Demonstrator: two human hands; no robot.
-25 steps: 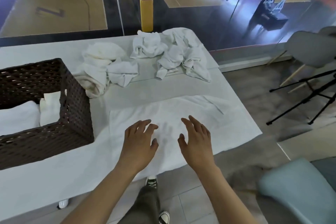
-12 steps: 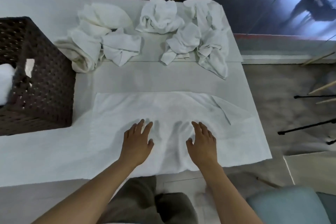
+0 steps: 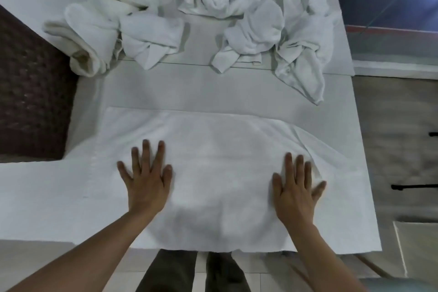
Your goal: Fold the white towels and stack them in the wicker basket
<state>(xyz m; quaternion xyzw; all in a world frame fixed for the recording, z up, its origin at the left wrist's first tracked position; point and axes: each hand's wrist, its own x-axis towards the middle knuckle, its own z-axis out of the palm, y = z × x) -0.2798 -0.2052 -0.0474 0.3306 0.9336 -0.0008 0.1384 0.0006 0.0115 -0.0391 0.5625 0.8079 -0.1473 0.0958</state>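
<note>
A white towel (image 3: 220, 149) lies spread flat on the white table (image 3: 213, 83), its near edge hanging slightly over the table's front. My left hand (image 3: 147, 180) presses flat on the towel's left part, fingers straight and spread. My right hand (image 3: 296, 187) presses flat on its right part, where a diagonal crease runs. The dark wicker basket (image 3: 30, 92) stands at the left edge of the view, only its side wall showing. Several crumpled white towels (image 3: 113, 21) lie in a heap at the back of the table.
More crumpled towels (image 3: 303, 38) reach the table's right rear corner. The table's right edge drops to a grey floor with black tripod legs (image 3: 412, 186). My legs and the tiled floor show under the front edge.
Both hands have slid apart across the towel, left hand leftward and right hand rightward. The camera has tipped further down and moved closer, so the basket is mostly out of view.
</note>
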